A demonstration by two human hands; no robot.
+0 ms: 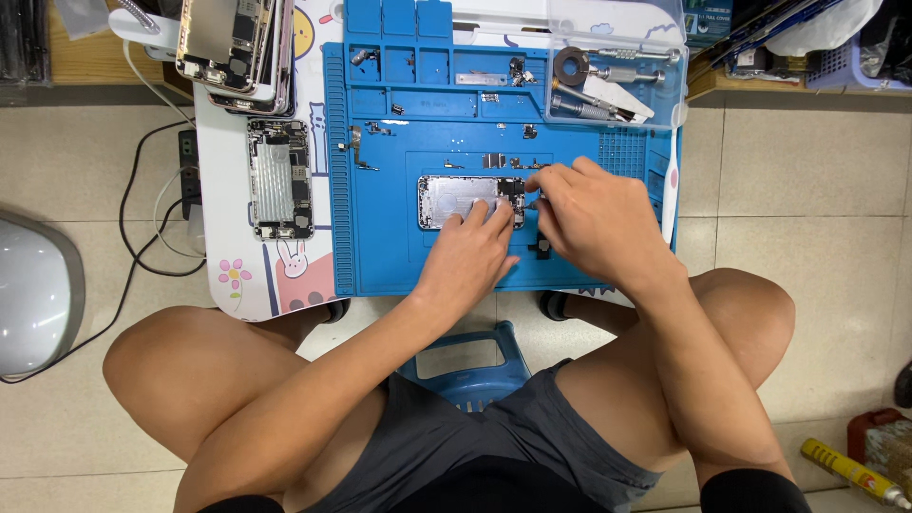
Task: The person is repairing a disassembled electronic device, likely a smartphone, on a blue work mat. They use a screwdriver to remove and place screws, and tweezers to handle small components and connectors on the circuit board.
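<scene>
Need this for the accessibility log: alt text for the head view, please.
Seen from above, a seated person's left hand presses on an opened phone shell on a blue repair mat, while the right hand works at the shell's right end. Another opened phone lies to the left, and a clear tool tray sits at the mat's top.

The person wore dark grey shorts, loosely creased across the lap below the wrists. Both arms were bare from elbow to fingertip, with no sleeves. The left hand (468,255) and right hand (594,220) were ungloved.
</scene>
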